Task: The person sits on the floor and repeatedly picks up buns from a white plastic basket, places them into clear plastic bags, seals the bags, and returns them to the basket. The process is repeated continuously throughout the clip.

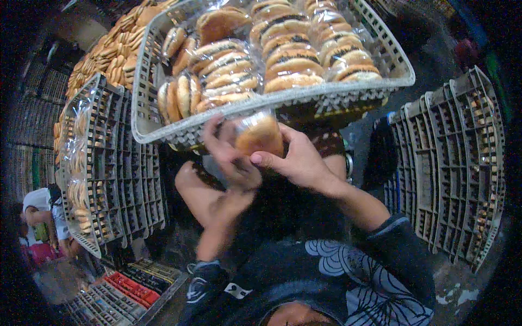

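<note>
Now, the bun sits mid-frame, just below the near crate's rim; the right hand grasps it, thumb on the near face; the left hand is beside it, too blurred to tell whether it grips; looks light, soft, easily dented, and the shiny clear wrap may slip, so cup the sides gently; above, the pale crate carries rows of wrapped, dark-filled buns; loose buns heap upper left; stacked crates stand far right.

Side room ends at the left crate stack and right crate stack; the white crate rim blocks straight ahead.
</note>
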Available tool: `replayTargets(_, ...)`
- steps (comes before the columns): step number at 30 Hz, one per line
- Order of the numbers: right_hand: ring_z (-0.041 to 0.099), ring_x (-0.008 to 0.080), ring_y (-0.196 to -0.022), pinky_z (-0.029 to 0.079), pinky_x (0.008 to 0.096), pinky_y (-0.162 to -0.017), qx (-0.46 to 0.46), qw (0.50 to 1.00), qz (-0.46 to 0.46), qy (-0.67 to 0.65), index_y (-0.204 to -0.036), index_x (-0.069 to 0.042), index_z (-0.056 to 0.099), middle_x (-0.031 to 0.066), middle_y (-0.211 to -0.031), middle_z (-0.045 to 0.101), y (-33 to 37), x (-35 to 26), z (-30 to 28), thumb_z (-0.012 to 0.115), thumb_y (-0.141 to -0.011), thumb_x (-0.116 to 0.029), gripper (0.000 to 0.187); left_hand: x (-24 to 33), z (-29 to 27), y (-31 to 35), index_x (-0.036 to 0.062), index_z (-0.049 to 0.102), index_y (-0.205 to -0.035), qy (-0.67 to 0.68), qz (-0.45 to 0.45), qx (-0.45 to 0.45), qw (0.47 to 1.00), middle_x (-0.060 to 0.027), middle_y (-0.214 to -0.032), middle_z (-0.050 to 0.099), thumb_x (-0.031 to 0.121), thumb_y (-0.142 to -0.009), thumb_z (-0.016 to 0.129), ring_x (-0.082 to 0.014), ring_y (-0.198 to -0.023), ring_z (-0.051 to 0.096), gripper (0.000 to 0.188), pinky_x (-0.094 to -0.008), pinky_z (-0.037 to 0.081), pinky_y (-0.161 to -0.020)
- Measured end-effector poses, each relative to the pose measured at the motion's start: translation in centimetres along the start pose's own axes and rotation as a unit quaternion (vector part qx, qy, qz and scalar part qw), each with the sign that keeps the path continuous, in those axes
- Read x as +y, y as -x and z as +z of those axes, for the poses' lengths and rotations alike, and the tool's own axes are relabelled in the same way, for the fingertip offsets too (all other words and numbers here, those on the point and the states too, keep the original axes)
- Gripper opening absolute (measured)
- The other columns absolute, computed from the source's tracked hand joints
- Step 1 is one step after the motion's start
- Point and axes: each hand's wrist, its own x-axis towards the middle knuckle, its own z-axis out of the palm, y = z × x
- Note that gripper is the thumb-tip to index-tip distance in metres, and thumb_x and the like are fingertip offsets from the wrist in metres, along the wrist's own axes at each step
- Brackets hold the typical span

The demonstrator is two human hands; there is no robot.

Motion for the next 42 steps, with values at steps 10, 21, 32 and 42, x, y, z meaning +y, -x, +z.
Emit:
replayTargets(10, 0.06, 0.0159, -0.074, 0.047, 0.0271, -0.067, 0.155, 0.868, -0.356, 0.31, -0.092, 0.002, 0.059, 0.0113, -0.083, 0.062, -18.2, -12.8, -7.8, 0.058, -0.079, -0.027, 0.032, -9.4, 2.1, -27.0, 0.0079, 0.049, -0.11, -0.422, 0.053, -0.431, 0.796, -0.0143, -0.11, 0.051, 0.038, -0.072, 0.062, -0.0291, -0.095, 0.052, 0.05, -0.0357, 0.043, -0.079)
replayTargets(21, 0.051, 0.0281, -0.1, 0.033, 0.0474, -0.088, -0.032, 0.621, -0.175, 0.763, -0.095, -0.01, 0.062, 0.0126, -0.097, 0.058, -35.6, -2.6, -3.5, 0.06, -0.068, -0.022, 0.029, -17.7, 0.7, -26.3, 0.009, 0.042, -0.121, -0.399, -0.037, -0.636, 0.66, -0.0165, -0.119, 0.046, 0.047, -0.068, 0.058, -0.0287, -0.109, 0.044, 0.067, -0.0354, 0.034, -0.094)
replayTargets(32, 0.054, 0.0307, -0.093, 0.043, 0.0379, -0.076, 0.213, 0.706, -0.467, 0.489, -0.097, 0.002, 0.051, 0.0192, -0.096, 0.055, -16.5, -12.5, -7.1, 0.053, -0.072, -0.011, 0.028, 1.3, 7.2, -18.6, -0.0017, 0.021, -0.119, 0.303, -0.253, -0.067, 0.916, -0.0159, -0.114, 0.043, 0.029, -0.077, 0.064, -0.0208, -0.103, 0.047, 0.068, -0.0296, 0.04, -0.087)
replayTargets(42, 0.033, 0.036, -0.118, 0.026, 0.0395, -0.099, 0.238, 0.861, -0.206, 0.399, -0.118, 0.005, 0.038, 0.0273, -0.122, 0.037, -5.2, -9.0, -8.6, 0.057, -0.077, -0.031, 0.058, 1.8, 6.7, -15.4, -0.0012, 0.038, -0.116, 0.207, -0.297, -0.07, 0.93, -0.0139, -0.105, 0.05, 0.032, -0.084, 0.053, -0.0201, -0.095, 0.051, 0.049, -0.0313, 0.047, -0.074)
